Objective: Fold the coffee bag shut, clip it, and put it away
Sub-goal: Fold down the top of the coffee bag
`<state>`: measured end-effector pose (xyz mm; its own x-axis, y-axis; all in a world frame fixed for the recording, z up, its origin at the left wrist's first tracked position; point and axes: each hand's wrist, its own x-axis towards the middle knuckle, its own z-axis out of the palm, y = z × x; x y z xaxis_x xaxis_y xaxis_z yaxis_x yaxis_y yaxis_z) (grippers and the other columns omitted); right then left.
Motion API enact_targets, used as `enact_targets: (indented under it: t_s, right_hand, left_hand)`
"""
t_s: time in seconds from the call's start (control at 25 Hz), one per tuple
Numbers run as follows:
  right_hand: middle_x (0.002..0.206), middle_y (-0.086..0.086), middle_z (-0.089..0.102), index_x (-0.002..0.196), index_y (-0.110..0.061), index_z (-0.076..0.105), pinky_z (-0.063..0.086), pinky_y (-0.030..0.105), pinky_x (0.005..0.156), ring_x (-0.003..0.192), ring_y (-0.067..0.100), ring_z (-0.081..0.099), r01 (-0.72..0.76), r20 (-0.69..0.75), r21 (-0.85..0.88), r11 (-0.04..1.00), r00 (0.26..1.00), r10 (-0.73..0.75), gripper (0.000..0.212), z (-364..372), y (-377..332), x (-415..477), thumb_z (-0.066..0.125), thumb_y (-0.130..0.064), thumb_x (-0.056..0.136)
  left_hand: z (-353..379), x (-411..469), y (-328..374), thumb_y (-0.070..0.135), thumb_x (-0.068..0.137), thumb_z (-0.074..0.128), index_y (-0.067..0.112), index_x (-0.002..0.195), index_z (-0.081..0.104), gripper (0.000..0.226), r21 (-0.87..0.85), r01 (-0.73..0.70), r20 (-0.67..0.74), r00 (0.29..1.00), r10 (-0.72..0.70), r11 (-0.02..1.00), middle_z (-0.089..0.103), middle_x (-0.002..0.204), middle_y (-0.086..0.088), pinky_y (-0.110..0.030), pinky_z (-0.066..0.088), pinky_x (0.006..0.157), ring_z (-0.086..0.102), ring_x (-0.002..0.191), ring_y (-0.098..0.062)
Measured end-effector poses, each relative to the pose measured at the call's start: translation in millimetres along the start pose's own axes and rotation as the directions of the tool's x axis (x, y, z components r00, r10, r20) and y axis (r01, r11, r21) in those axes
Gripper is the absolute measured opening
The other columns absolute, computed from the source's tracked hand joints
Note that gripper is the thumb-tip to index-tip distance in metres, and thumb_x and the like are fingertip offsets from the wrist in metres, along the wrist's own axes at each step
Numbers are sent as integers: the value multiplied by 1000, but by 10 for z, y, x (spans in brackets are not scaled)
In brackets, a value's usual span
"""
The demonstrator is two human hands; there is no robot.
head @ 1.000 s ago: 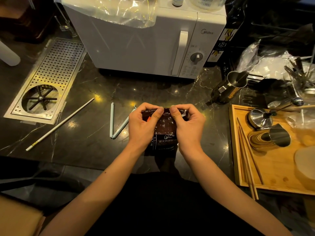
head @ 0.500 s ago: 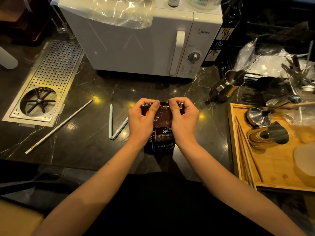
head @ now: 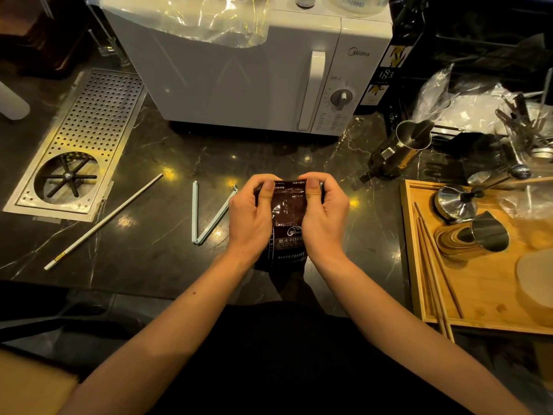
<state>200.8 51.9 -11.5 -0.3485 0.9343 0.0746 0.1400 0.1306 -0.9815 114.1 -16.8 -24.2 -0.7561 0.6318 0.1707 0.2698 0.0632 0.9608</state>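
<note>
Both the left hand (head: 250,217) and right hand (head: 324,218) pinch the top of the coffee bag (head: 288,229), upright on the dark counter (head: 167,163), pressing its fold flat, apparently readying it for the open bag clip (head: 206,217) just beside.

The dark marbled bench (head: 167,259) carries a white microwave (head: 248,76) at its back. Left of the microwave a perforated metal drain tray (head: 89,136) is set into the bench; in front of it lie a white rod (head: 103,222), an open pale-blue bag clip (head: 206,218) and the standing coffee bag (head: 288,223). To its right stand a steel jug (head: 404,148) and a wooden tray (head: 490,307).
</note>
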Motion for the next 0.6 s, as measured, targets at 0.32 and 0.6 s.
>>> enact_targets:
  t_s: [0.32,0.6]
  right_hand:
    - [80,-10,66,92,-20,64,51,23,70,77,3,63,30,1,-16,999,1000,-30,23,-13,27,-1,44,-17,103]
    - [70,-13,60,85,-18,62,42,11,61,67,-3,57,45,-55,-63,997,997,-48,24,19,6,8,45,-15,102]
  left_hand:
    - [7,-9,-44,17,102,42,12,102,64,22,98,-61,-5,998,62,993,66,89,4,-30,52,78,64,87,-10]
    - [7,-59,-40,21,102,43,15,93,58,18,52,9,-23,1000,-8,999,59,79,12,-20,46,66,58,74,-7]
